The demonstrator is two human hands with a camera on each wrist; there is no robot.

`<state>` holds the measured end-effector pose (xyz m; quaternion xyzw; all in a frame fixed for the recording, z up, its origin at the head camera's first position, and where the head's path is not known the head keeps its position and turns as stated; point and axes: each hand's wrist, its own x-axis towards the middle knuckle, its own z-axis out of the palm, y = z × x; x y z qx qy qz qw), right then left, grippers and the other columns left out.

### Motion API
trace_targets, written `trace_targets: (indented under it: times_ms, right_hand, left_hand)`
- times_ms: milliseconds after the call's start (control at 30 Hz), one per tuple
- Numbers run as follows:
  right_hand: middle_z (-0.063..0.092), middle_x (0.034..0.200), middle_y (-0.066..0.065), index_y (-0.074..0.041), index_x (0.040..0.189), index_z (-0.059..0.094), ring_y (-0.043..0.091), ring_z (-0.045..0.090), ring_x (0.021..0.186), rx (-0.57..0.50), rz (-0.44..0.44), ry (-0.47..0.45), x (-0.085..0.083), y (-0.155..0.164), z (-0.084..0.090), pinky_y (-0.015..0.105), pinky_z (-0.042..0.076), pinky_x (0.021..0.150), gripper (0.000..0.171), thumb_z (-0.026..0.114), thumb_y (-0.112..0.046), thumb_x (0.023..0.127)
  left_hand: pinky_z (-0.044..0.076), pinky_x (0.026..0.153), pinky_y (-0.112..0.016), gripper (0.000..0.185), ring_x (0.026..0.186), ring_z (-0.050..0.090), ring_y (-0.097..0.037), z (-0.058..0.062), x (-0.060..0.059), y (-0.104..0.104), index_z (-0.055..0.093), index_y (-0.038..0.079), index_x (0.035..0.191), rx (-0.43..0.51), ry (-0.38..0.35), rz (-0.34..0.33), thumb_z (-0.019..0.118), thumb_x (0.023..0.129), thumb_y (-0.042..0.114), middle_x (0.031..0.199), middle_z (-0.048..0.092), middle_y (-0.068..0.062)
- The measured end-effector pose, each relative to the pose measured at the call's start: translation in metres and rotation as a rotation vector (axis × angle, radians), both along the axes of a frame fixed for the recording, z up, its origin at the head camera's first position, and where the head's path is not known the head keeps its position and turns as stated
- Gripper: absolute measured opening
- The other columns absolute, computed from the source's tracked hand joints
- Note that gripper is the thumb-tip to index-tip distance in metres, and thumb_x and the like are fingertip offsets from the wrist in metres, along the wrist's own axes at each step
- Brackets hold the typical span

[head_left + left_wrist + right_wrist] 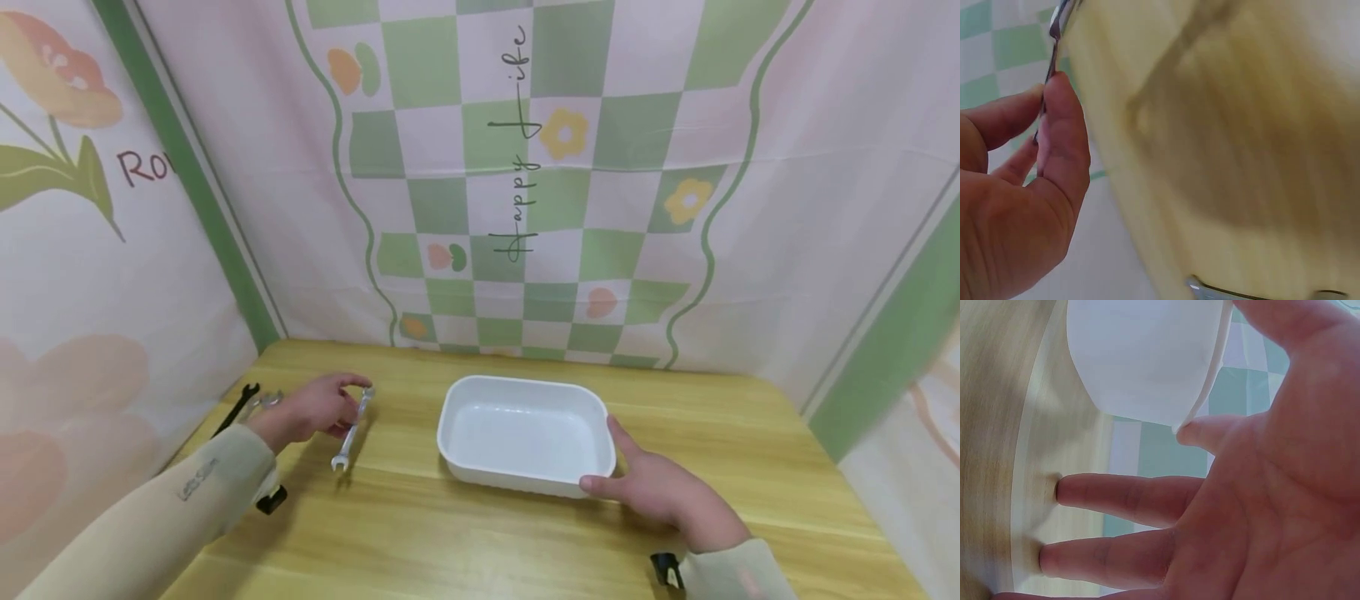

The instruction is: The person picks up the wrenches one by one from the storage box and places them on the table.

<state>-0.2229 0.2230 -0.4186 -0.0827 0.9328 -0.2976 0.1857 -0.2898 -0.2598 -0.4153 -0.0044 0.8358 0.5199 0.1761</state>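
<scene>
My left hand (318, 408) pinches a silver double open-ended wrench (352, 433), held up off the table with one end tilted toward me. In the left wrist view, the thumb and fingers (1063, 137) meet around the wrench's thin shank (1052, 59). My right hand (660, 492) touches the near right corner of a white rectangular plastic basin (480, 479), thumb at the near side and a finger at the right rim. Its other fingers (1129, 494) stretch straight down to the table in the right wrist view. The basin's visible inside holds nothing.
A black wrench (238, 408) and another silver wrench (272, 398), partly hidden by the left arm, lie at the table's left edge. The wooden table (420, 542) meets a checkered fabric backdrop (517, 292) behind, with fabric on both sides.
</scene>
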Motion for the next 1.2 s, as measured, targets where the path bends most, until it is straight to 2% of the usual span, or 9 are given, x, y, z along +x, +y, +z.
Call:
trace_targets:
  times_ms: [267, 400, 533, 767, 1033, 1200]
  right_hand:
    - [0.038, 0.142, 0.041, -0.004, 0.159, -0.003, 0.055, 0.043, 0.126, -0.010, 0.005, 0.008, 0.000, 0.001, 0.002, 0.067, 0.035, 0.100, 0.118, 0.068, -0.062, 0.085]
    - [0.038, 0.142, 0.040, -0.004, 0.159, -0.003, 0.055, 0.044, 0.126, -0.010, 0.007, 0.007, 0.000, 0.001, 0.002, 0.066, 0.036, 0.100, 0.118, 0.068, -0.062, 0.085]
    - [0.039, 0.141, 0.040, -0.005, 0.159, -0.003, 0.054, 0.044, 0.125, -0.008, 0.006, 0.005, 0.000, 0.001, 0.002, 0.066, 0.036, 0.100, 0.118, 0.068, -0.062, 0.084]
    - [0.038, 0.141, 0.041, -0.005, 0.159, -0.003, 0.055, 0.043, 0.125, -0.004, 0.000, 0.005, 0.000, 0.000, 0.002, 0.067, 0.035, 0.101, 0.119, 0.068, -0.064, 0.084]
    - [0.038, 0.142, 0.041, -0.004, 0.159, -0.002, 0.055, 0.042, 0.126, -0.017, -0.002, 0.004, 0.001, 0.001, 0.001, 0.067, 0.034, 0.101, 0.119, 0.068, -0.063, 0.084]
    - [0.037, 0.142, 0.041, -0.004, 0.159, -0.002, 0.055, 0.042, 0.127, -0.021, -0.002, 0.001, 0.001, 0.001, -0.001, 0.067, 0.034, 0.101, 0.119, 0.069, -0.063, 0.084]
  left_hand:
    - [0.057, 0.064, -0.042, 0.066, 0.067, 0.059, -0.027, -0.023, 0.007, -0.012, 0.047, -0.001, 0.143, -0.052, -0.010, 0.080, 0.057, 0.078, -0.011, 0.076, 0.055, -0.013]
    - [0.057, 0.062, -0.041, 0.063, 0.068, 0.060, -0.027, -0.029, 0.010, -0.016, 0.050, 0.000, 0.140, -0.114, 0.002, 0.102, 0.058, 0.078, -0.011, 0.083, 0.058, -0.015]
    - [0.056, 0.060, -0.039, 0.062, 0.068, 0.059, -0.026, -0.032, 0.011, -0.018, 0.052, 0.001, 0.138, -0.160, 0.010, 0.119, 0.058, 0.078, -0.012, 0.091, 0.059, -0.016]
    - [0.054, 0.057, -0.036, 0.062, 0.063, 0.057, -0.024, -0.038, 0.009, -0.022, 0.054, 0.003, 0.137, -0.234, 0.015, 0.120, 0.059, 0.076, -0.010, 0.078, 0.060, -0.014]
    - [0.053, 0.053, -0.034, 0.061, 0.060, 0.057, -0.023, -0.040, 0.010, -0.023, 0.054, 0.003, 0.137, -0.268, 0.012, 0.111, 0.059, 0.078, -0.010, 0.076, 0.060, -0.014]
    - [0.055, 0.055, -0.035, 0.058, 0.062, 0.059, -0.024, -0.038, 0.012, -0.023, 0.055, 0.000, 0.136, -0.306, 0.047, 0.075, 0.063, 0.079, -0.008, 0.079, 0.061, -0.014]
